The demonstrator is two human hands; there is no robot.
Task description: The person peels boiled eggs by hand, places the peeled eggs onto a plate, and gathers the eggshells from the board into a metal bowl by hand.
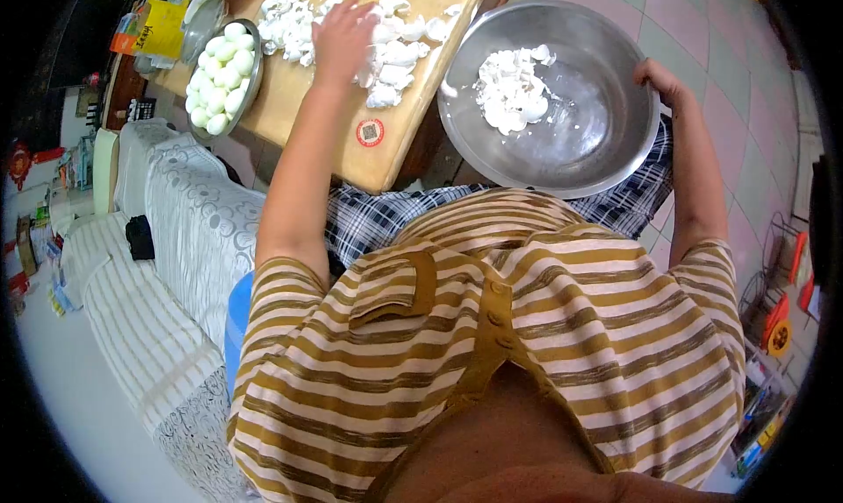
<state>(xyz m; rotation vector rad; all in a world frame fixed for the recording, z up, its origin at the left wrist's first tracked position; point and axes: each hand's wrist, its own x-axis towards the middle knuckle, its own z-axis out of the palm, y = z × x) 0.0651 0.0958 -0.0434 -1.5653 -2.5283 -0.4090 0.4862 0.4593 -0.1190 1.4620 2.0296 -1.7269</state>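
My left hand (pixel 344 44) lies over the table with its fingers spread, touching a scatter of white eggshell pieces (pixel 397 53). Closed around the right rim of a large steel basin (pixel 606 143) is my right hand (pixel 660 81). The basin tilts over my lap, beside the table's edge, and a heap of broken eggshells (pixel 511 90) sits inside it. To the left of my left hand, a metal bowl (pixel 253 79) holds many smooth, pale eggs (pixel 219 77) that look peeled.
The tan tabletop (pixel 351 165) bears a round red sticker with a code (pixel 371 132). A yellow-labelled package (pixel 162 28) stands behind the bowl. A cloth-covered sofa (pixel 189 204) is at the left, with a blue stool (pixel 237 318) partly hidden by my arm. Tiled floor (pixel 729 90) spreads to the right.
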